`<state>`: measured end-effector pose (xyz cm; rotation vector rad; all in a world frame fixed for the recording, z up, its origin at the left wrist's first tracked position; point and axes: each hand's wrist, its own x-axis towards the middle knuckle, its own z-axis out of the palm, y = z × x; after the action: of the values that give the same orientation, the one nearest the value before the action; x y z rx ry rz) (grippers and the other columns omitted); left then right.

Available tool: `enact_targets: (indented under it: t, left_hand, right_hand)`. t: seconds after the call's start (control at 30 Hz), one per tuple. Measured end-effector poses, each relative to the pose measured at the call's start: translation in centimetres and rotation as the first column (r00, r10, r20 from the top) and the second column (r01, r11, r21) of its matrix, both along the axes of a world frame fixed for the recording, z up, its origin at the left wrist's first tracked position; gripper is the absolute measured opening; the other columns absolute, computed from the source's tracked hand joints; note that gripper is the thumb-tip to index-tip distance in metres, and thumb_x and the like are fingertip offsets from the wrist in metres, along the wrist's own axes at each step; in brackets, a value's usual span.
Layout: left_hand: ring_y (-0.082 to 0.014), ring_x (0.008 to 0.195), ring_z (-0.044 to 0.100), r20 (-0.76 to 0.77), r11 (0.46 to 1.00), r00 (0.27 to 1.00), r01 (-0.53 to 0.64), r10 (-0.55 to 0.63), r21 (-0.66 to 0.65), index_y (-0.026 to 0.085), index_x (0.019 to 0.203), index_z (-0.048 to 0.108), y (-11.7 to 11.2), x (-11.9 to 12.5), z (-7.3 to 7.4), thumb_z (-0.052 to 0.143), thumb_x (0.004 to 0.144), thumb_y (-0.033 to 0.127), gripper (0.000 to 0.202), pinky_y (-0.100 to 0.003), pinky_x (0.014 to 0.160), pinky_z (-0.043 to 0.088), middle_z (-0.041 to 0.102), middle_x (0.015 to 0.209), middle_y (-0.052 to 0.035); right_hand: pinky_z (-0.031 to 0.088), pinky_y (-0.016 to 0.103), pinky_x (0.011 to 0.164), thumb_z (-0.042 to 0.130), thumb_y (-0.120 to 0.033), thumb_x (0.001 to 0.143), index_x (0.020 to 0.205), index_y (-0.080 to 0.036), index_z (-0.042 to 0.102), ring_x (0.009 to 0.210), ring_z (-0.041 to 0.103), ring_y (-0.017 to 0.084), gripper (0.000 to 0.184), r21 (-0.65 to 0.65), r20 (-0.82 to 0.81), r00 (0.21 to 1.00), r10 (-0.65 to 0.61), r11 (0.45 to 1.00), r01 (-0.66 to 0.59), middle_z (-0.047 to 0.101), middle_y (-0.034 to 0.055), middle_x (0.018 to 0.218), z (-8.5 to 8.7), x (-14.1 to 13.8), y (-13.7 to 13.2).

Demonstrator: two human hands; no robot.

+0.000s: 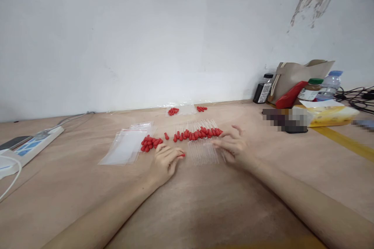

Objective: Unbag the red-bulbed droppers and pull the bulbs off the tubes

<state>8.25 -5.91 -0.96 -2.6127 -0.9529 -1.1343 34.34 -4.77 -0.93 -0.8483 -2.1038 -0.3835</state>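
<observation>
My left hand pinches a small red rubber bulb between thumb and fingertips. Just beyond it lies a loose heap of red bulbs. A row of clear thin tubes lies side by side on the table between my hands. At their right end, my right hand is slightly blurred, its thumb and forefinger drawn together over the tubes; what they grip is hidden. Behind is a row of clear droppers with red bulbs on their near ends. One single bulb lies to its left.
Clear zip bags lie left of the heap. Against the wall are more bagged red bulbs. A power strip stands far left. At right are a dark bottle, a beige bag and a yellow tissue pack.
</observation>
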Motion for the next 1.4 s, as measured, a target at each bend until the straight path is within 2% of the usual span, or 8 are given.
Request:
enact_targets:
  t: [0.13, 0.3, 0.37, 0.5, 0.6, 0.93, 1.2, 1.4]
  left_hand:
    - [-0.0152, 0.089, 0.057, 0.177, 0.997, 0.981, -0.078, 0.08, -0.023, 0.021, 0.097, 0.059, 0.5, -0.7, 0.5, 0.047, 0.084, 0.02, 0.018, -0.03, 0.078, 0.044, 0.06, 0.1, -0.0049]
    - [-0.0136, 0.077, 0.053, 0.302, 0.952, 0.903, -0.295, 0.305, -0.079, 0.019, 0.102, 0.061, 1.9, -1.8, 2.3, 0.048, 0.081, 0.026, 0.025, -0.027, 0.065, 0.047, 0.049, 0.098, -0.0077]
    - [-0.0152, 0.079, 0.053, 0.325, 0.919, 0.861, -0.349, 0.392, -0.184, 0.018, 0.101, 0.063, 2.7, -2.8, 3.1, 0.047, 0.08, 0.028, 0.028, -0.028, 0.066, 0.046, 0.05, 0.093, -0.0073]
    - [-0.0131, 0.062, 0.053, 0.361, 0.798, 0.788, -0.254, 0.498, -0.546, 0.017, 0.101, 0.061, 4.3, -4.9, 4.3, 0.05, 0.075, 0.038, 0.036, -0.025, 0.056, 0.043, 0.056, 0.073, -0.0023]
    - [-0.0111, 0.056, 0.051, 0.341, 0.774, 0.764, -0.309, 0.548, -0.553, 0.017, 0.102, 0.059, 5.1, -6.2, 4.6, 0.055, 0.069, 0.043, 0.042, -0.023, 0.052, 0.04, 0.058, 0.074, -0.0009]
    - [-0.0095, 0.051, 0.046, 0.107, 0.753, 0.815, -0.465, 0.569, -0.466, 0.021, 0.08, 0.06, 5.8, -7.9, 4.4, 0.058, 0.065, 0.047, 0.03, -0.022, 0.052, 0.037, 0.063, 0.075, 0.0013]
    - [-0.0144, 0.065, 0.057, 0.106, 0.736, 0.779, -0.525, 0.618, -0.427, 0.02, 0.081, 0.059, 6.9, -8.6, 4.1, 0.054, 0.066, 0.051, 0.034, -0.023, 0.059, 0.041, 0.065, 0.08, -0.001]
    - [-0.0157, 0.068, 0.06, -0.014, 0.611, 0.749, -0.551, 0.663, -0.568, 0.021, 0.074, 0.059, 8.7, -8.9, 4.3, 0.056, 0.064, 0.041, 0.023, -0.023, 0.058, 0.042, 0.066, 0.076, -0.0007]
  right_hand:
    - [0.019, 0.036, 0.092, 0.048, -0.028, 0.083, 0.091, -0.026, 0.066, 0.076, 0.057, 0.013, 0.02, -0.128, -0.075, 0.964, -0.253, 0.962, 0.243, 0.067, -0.001, 0.068, -0.1, 0.3, 0.4]
    - [0.022, 0.032, 0.083, 0.046, -0.024, 0.081, 0.089, -0.025, 0.067, 0.067, 0.054, 0.013, 0.023, -0.151, 0.003, 0.909, -0.416, 0.899, 0.412, 0.068, 0.0012, 0.072, -0.7, -0.2, 0.1]
    - [0.022, 0.033, 0.082, 0.046, -0.022, 0.079, 0.091, -0.023, 0.067, 0.069, 0.054, 0.015, 0.024, -0.136, 0.074, 0.891, -0.449, 0.88, 0.455, 0.068, 0.0023, 0.073, -0.8, -0.3, 0.0]
    - [0.021, 0.036, 0.078, 0.045, -0.019, 0.076, 0.088, -0.023, 0.067, 0.07, 0.054, 0.017, 0.025, -0.143, 0.196, 0.85, -0.488, 0.844, 0.517, 0.067, 0.0038, 0.071, -0.7, -0.7, -0.2]
    - [0.021, 0.035, 0.074, 0.046, -0.017, 0.075, 0.086, -0.024, 0.066, 0.072, 0.053, 0.017, 0.025, -0.173, 0.235, 0.849, -0.472, 0.84, 0.515, 0.066, 0.0033, 0.071, -0.6, -1.1, -0.5]
    - [0.021, 0.036, 0.078, 0.046, -0.03, 0.081, 0.083, -0.022, 0.065, 0.077, 0.052, 0.017, 0.022, -0.178, 0.208, 0.894, -0.397, 0.883, 0.434, 0.065, 0.0042, 0.075, -0.7, -1.5, -1.0]
    - [0.02, 0.038, 0.082, 0.047, -0.037, 0.081, 0.084, -0.022, 0.064, 0.082, 0.052, 0.018, 0.023, -0.21, 0.221, 0.914, -0.341, 0.898, 0.386, 0.064, 0.0039, 0.082, -0.9, -1.6, -1.0]
    - [0.021, 0.038, 0.082, 0.048, -0.04, 0.079, 0.087, -0.023, 0.064, 0.083, 0.053, 0.018, 0.024, -0.229, 0.217, 0.918, -0.331, 0.897, 0.378, 0.064, 0.0036, 0.083, -0.8, -1.5, -0.9]
